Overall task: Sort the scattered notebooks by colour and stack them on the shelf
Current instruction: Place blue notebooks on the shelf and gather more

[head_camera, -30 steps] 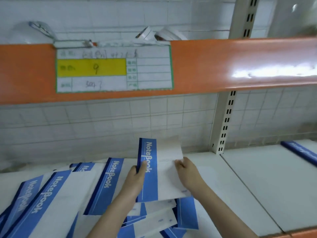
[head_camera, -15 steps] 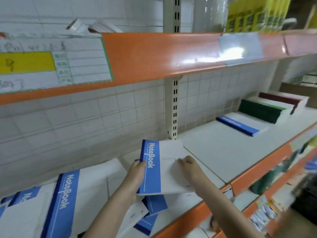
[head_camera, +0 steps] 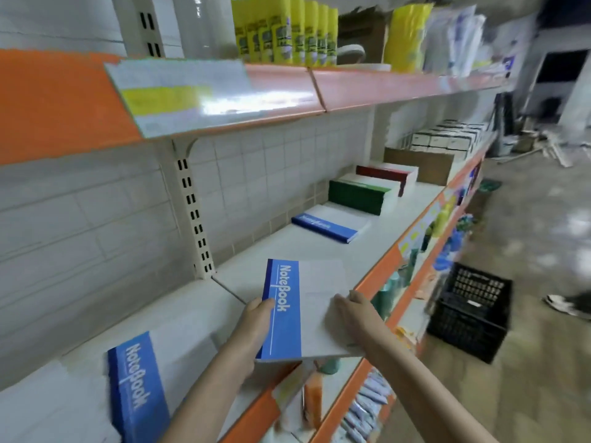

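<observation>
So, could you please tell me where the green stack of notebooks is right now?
The green stack sits on the shelf to the right in the head view, against the tiled wall, between the blue stack and red stack.

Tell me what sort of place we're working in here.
Probably a stationery shop or its stockroom: long orange-edged shelves with a price label, sorted notebook stacks in blue, green and red, yellow packets overhead, and a black crate on the floor.

I see bright, even light with glare on the orange shelf lip (head_camera: 256, 100). The floor (head_camera: 543, 238) at right smears with motion blur, and wide-angle bending curves the shelf lines.
</observation>
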Demonstrator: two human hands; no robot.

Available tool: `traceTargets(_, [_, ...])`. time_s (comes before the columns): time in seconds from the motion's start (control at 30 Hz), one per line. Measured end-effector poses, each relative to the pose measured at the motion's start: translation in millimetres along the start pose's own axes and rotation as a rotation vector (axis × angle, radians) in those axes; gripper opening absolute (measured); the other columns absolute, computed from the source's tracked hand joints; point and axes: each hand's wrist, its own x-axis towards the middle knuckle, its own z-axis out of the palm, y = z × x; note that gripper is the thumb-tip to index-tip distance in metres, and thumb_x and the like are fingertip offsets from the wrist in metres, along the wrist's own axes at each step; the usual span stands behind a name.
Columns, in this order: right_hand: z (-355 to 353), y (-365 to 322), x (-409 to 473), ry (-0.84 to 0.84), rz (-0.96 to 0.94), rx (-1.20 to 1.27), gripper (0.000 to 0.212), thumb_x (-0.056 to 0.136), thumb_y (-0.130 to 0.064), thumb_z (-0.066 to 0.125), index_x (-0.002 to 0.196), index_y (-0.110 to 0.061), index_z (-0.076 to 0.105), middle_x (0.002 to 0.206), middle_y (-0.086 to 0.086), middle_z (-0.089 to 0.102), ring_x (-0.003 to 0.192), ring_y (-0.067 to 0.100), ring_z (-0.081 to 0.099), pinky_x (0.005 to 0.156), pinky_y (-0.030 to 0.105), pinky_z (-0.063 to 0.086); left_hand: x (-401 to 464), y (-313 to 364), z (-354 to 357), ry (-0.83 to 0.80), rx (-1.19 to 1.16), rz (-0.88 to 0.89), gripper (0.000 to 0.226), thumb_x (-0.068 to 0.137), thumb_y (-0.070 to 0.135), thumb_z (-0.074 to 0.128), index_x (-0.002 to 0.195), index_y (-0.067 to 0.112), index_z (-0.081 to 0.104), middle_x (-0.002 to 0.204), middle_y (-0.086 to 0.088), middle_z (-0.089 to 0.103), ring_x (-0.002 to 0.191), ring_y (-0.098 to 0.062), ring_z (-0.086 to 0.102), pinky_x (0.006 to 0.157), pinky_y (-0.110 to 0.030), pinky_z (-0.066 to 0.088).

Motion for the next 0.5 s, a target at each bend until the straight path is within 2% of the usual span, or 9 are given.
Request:
traceTargets(0.1, [-32.3, 3.6, 21.7, 0.026, 0.000, -0.002, 0.013, 0.094, -0.016, 0.044, 0.083, -0.011, 0.047, 0.077, 0.009, 0.045, 0.061, 0.017, 0.044, 0.046, 0.019, 0.034, 12.5, 10.1, 36.8, -0.041, 0.020, 0.026, 0.024, 0.102, 0.024, 0.037, 0.087, 0.013, 0.053, 0.081, -0.006, 0.064, 0.069, -0.019, 0.062, 0.055, -0.026, 0.044])
traceTargets(0.23, [-75.0, 4.7, 51.1, 0.066, 0.013, -0.011, 0.019, 0.094, -0.018, 0.045, 0.076, -0.014, 0.041, 0.074, 0.006, 0.043, 0.062, 0.017, 0.041, 0.051, 0.024, 0.032, 28.6, 24.5, 82.8, -0.095, 0.000, 0.041, 0.027, 0.102, 0.021, 0.037, 0.085, 0.014, 0.056, 0.077, -0.004, 0.065, 0.066, -0.017, 0.062, 0.054, -0.024, 0.045])
traceTargets(0.33, [-103.7, 7.1, 72.1, 0.087, 0.002, -0.034, 0.015, 0.095, -0.018, 0.044, 0.083, -0.010, 0.042, 0.075, 0.008, 0.043, 0.064, 0.018, 0.042, 0.053, 0.025, 0.031, 39.8, 34.3, 114.7, -0.118, -0.018, 0.045, 0.029, 0.102, 0.020, 0.037, 0.082, 0.016, 0.057, 0.075, -0.003, 0.066, 0.065, -0.017, 0.063, 0.054, -0.022, 0.046])
traceTargets(0.5, [-153.1, 12.8, 99.3, 0.108, 0.010, -0.019, 0.014, 0.096, -0.019, 0.043, 0.088, -0.008, 0.046, 0.081, 0.011, 0.047, 0.068, 0.020, 0.046, 0.059, 0.027, 0.036, 56.4, 44.8, 167.6, -0.173, -0.011, 0.059, 0.026, 0.102, 0.020, 0.037, 0.089, 0.012, 0.058, 0.080, -0.005, 0.067, 0.068, -0.019, 0.063, 0.057, -0.023, 0.048])
